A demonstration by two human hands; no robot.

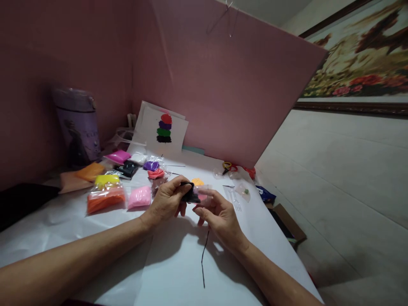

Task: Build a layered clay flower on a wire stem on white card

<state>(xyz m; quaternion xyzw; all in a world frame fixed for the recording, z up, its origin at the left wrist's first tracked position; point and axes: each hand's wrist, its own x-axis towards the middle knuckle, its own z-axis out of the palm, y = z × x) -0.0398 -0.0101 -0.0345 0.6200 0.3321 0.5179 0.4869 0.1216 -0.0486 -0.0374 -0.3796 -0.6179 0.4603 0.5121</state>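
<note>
My left hand point(168, 199) pinches a small bag of black clay point(191, 195) between thumb and fingers, above the white tabletop. At the bag's clear plastic end is my right hand point(219, 214), its fingers curled, with the index finger on the plastic. A thin black strand of clay point(202, 259) lies on the white paper just below my hands. Behind the bag, partly hidden, an orange-yellow piece point(198, 182) rests on the table.
Several bags of coloured clay, such as orange point(106, 199) and pink point(139, 197), lie to the left. A picture sheet point(178, 131) leans at the back. Scissors point(227, 167) and a clear plastic fork point(236, 200) lie right. A purple tumbler point(78, 127) stands back left.
</note>
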